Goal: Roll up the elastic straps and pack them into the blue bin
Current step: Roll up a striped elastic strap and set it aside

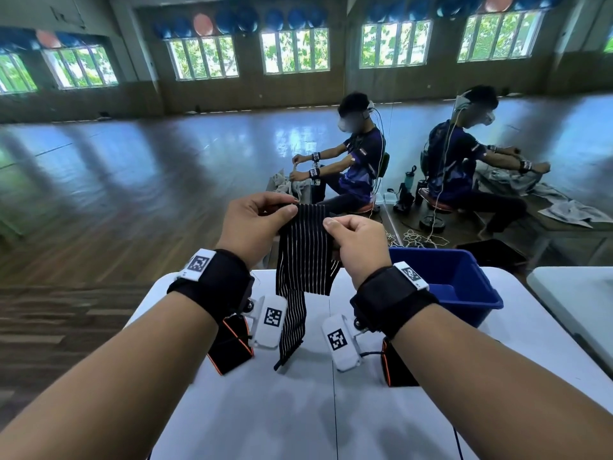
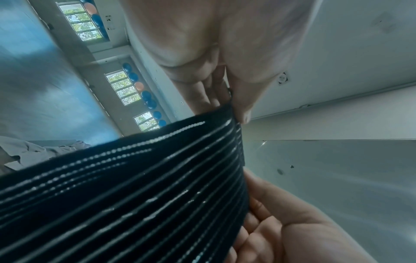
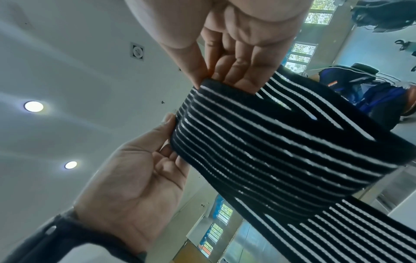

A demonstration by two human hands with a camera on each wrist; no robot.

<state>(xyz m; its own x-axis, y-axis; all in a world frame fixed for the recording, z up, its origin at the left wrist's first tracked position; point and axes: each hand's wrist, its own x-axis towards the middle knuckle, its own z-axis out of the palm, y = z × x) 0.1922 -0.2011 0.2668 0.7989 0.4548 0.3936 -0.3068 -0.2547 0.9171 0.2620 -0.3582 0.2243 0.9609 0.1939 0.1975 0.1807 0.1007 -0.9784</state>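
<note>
A black elastic strap with thin white stripes [image 1: 303,254] hangs from both hands above the white table [image 1: 298,410], its tail trailing down to the tabletop. My left hand [image 1: 265,214] pinches its upper left corner between thumb and fingers. My right hand [image 1: 345,230] pinches the upper right edge. In the left wrist view the strap [image 2: 126,192] fills the lower half, and my left hand [image 2: 234,110] grips its edge. In the right wrist view the strap [image 3: 270,146] looks folded over on itself where my right hand [image 3: 216,81] holds it. The blue bin [image 1: 464,283] stands at the right.
Two black straps with orange edging lie on the table, one under my left wrist [image 1: 230,346] and one under my right wrist [image 1: 396,366]. A second white table [image 1: 577,297] adjoins at the right. A mirror wall behind shows a seated person [image 1: 355,167].
</note>
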